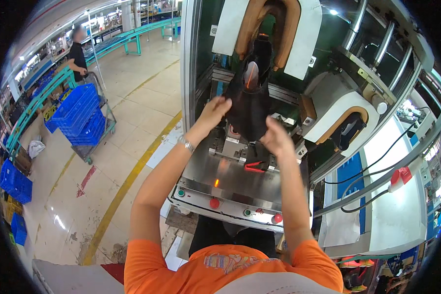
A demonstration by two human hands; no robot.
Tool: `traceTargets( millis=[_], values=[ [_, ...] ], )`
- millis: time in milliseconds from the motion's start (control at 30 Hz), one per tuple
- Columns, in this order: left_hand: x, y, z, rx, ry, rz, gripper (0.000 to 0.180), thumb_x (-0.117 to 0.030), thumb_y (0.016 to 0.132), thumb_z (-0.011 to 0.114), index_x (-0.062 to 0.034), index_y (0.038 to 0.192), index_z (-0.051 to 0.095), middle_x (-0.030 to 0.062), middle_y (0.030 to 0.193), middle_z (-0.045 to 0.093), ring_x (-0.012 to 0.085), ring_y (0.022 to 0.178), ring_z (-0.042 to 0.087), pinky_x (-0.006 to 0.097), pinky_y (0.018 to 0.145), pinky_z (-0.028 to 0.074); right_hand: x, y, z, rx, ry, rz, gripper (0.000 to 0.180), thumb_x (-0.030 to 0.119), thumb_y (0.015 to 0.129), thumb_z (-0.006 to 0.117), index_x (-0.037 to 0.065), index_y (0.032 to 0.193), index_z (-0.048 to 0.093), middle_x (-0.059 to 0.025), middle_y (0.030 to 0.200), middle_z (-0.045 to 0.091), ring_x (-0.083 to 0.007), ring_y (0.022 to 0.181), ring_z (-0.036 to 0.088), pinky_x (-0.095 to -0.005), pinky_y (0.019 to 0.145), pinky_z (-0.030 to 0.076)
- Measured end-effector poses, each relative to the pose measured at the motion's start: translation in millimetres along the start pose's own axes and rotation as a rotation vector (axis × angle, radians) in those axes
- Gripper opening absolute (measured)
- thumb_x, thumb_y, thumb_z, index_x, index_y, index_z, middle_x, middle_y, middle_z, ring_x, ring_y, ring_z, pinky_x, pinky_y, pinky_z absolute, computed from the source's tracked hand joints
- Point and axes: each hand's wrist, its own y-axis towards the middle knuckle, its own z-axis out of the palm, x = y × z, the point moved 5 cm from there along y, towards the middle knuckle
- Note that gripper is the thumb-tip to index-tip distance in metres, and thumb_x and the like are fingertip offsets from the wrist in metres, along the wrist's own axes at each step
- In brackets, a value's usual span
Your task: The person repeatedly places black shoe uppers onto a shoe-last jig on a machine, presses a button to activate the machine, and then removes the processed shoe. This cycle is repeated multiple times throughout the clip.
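Observation:
A black shoe upper (250,115) is on the machine in front of me, toe end toward me, its opening below a brown padded U-shaped clamp (292,34). My left hand (214,113) is at the upper's left edge, fingers loosely bent and fingertips against or very near it. On the other side my right hand (278,138) is slightly blurred, thumb and fingers apart, close to the upper's right edge. Neither hand visibly wraps around it. Below the toe, a red-and-black piece (255,167) lies on the metal machine table (230,183).
Red buttons (214,203) and green buttons (181,193) line the machine's front. A second padded clamp (362,113) at right holds another dark piece. Cables (377,171) hang farther right. At left, a person (77,54) stands behind a trolley of blue crates (78,112).

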Motion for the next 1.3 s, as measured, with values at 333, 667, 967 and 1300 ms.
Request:
traceTargets(
  millis=[333, 667, 967, 1300],
  values=[
    [-141.4, -93.1, 41.3, -0.263, 1.161, 1.104, 0.036, -0.009, 0.073, 0.058, -0.0052, 0.108, 0.052, 0.0083, 0.106, 0.053, 0.0212, 0.107, 0.046, 0.041, 0.090, 0.032, -92.9, 17.5, 14.5, 0.049, 0.438, -0.141, 0.025, 0.020, 0.081, 0.061, 0.017, 0.105, 0.053, 0.0006, 0.109, 0.057, -0.0165, 0.103, 0.051, -0.0401, 0.092, 0.040],
    [-118.5, -89.3, 44.4, -0.264, 1.328, 0.816, 0.046, -0.005, 0.068, 0.060, -0.0116, 0.112, 0.051, 0.0089, 0.115, 0.045, 0.0245, 0.117, 0.037, 0.052, 0.089, 0.031, -133.0, 81.9, -38.5, -0.062, 0.582, 0.060, 0.013, 0.026, 0.086, 0.054, 0.016, 0.093, 0.058, -0.0003, 0.090, 0.063, -0.0144, 0.075, 0.061, -0.0309, 0.073, 0.052],
    [-102.2, -92.1, 68.4, -0.246, 1.296, 0.766, 0.048, -0.004, 0.072, 0.055, -0.0114, 0.118, 0.047, 0.0149, 0.115, 0.046, 0.0258, 0.122, 0.031, 0.058, 0.088, 0.030, -102.7, 100.1, -79.7, -0.199, 0.401, -0.096, 0.013, 0.028, 0.088, 0.052, 0.018, 0.095, 0.056, 0.0043, 0.089, 0.061, -0.0097, 0.075, 0.056, -0.0322, 0.083, 0.045],
    [-98.5, -87.8, 60.1, -0.282, 1.279, 0.751, 0.048, -0.006, 0.070, 0.055, -0.0132, 0.117, 0.049, 0.0113, 0.113, 0.044, 0.0237, 0.120, 0.032, 0.057, 0.085, 0.033, -112.1, 100.5, -70.6, -0.228, 0.413, -0.126, 0.019, 0.024, 0.089, 0.049, 0.010, 0.102, 0.052, -0.0003, 0.096, 0.060, -0.0161, 0.084, 0.060, -0.0356, 0.080, 0.050]
  ],
)
